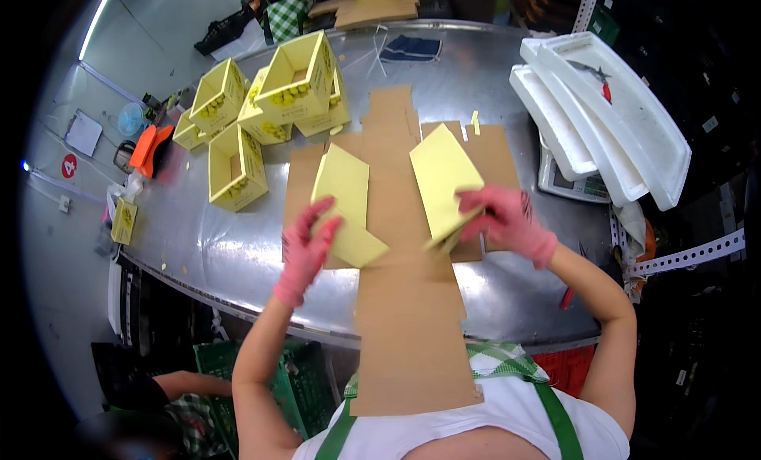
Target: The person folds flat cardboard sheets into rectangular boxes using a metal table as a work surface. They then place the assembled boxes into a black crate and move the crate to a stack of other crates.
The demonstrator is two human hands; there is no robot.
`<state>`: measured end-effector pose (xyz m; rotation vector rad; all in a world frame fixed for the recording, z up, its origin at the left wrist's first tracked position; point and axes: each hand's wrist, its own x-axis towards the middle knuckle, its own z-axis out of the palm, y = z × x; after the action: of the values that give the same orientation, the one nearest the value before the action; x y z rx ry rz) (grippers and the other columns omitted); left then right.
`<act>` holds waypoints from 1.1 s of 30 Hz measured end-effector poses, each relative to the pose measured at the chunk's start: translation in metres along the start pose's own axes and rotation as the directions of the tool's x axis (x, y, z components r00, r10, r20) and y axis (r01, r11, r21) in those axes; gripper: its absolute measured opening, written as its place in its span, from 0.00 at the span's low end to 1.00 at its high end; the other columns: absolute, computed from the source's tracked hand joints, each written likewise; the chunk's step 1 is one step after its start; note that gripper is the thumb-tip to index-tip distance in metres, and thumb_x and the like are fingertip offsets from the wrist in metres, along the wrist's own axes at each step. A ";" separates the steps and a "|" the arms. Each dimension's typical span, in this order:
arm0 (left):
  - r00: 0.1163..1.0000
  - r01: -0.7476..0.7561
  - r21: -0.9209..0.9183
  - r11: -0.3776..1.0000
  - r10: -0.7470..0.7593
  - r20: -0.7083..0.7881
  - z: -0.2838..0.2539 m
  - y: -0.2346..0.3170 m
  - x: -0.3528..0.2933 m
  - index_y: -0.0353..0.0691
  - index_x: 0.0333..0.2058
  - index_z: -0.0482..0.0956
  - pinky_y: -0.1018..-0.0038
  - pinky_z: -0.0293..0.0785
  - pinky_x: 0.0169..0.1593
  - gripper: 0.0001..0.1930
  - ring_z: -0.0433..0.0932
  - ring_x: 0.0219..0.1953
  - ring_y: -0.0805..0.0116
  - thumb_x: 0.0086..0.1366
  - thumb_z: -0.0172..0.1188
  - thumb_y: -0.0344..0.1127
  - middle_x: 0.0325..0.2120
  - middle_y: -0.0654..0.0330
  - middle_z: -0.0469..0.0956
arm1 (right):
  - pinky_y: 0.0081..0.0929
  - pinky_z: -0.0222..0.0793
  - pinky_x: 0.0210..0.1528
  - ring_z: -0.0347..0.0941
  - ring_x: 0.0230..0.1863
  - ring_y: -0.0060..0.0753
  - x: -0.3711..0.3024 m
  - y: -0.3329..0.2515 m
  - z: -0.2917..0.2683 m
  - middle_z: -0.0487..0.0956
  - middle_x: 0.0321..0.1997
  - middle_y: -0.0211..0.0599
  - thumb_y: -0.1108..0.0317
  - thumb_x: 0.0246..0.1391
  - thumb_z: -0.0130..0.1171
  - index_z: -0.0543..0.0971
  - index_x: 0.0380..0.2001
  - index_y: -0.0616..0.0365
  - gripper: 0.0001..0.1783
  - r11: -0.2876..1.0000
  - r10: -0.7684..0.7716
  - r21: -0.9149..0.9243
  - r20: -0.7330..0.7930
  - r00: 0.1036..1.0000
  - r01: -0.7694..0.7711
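Observation:
A flat cardboard box blank, brown side up, lies lengthwise before me, its near end against my apron. Two yellow flaps, a left flap and a right flap, are turned inward over it. My left hand, in a pink glove, has its thumb and fingers closed at the left flap's outer edge, beside a creased lower part. My right hand, also gloved in pink, grips the folded lower part of the right flap, which is tilted up and blurred. Some fingertips are hidden behind the card.
Several assembled yellow boxes stand, some stacked, at the far left of the metal table. White foam trays lie on a scale at the right, with red-handled snips inside. Green crates and another person's arm are below left.

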<state>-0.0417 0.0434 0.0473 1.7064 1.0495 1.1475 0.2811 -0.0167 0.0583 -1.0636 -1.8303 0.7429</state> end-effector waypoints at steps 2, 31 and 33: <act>0.971 -0.163 0.454 0.876 0.059 0.233 0.012 0.014 -0.029 0.44 0.42 0.79 0.77 0.69 0.26 0.17 0.73 0.20 0.70 0.51 0.67 0.32 0.22 0.62 0.77 | 0.26 0.65 0.21 0.72 0.21 0.31 -0.025 -0.017 0.013 0.74 0.24 0.32 0.64 0.42 0.65 0.73 0.50 0.47 0.27 0.861 -0.117 -0.465 0.216 0.969 0.207; 0.654 -0.663 0.533 0.526 0.062 0.754 0.053 -0.025 -0.122 0.61 0.59 0.61 0.63 0.70 0.39 0.39 0.69 0.35 0.57 0.45 0.64 0.37 0.42 0.56 0.67 | 0.27 0.65 0.25 0.65 0.25 0.27 -0.099 0.031 0.058 0.65 0.25 0.23 0.67 0.41 0.53 0.70 0.54 0.32 0.32 0.671 -0.225 -0.488 0.583 0.781 0.557; 0.678 -0.649 0.532 0.544 0.096 0.729 0.056 -0.027 -0.127 0.61 0.58 0.62 0.62 0.69 0.40 0.39 0.69 0.36 0.57 0.43 0.64 0.37 0.42 0.56 0.67 | 0.28 0.65 0.27 0.65 0.26 0.28 -0.102 0.032 0.059 0.65 0.24 0.23 0.68 0.41 0.53 0.70 0.54 0.32 0.32 0.697 -0.212 -0.480 0.571 0.793 0.532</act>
<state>-0.0244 -0.0749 -0.0276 2.8881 0.7218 0.1961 0.2668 -0.0967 -0.0336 -0.8569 -2.7508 0.1091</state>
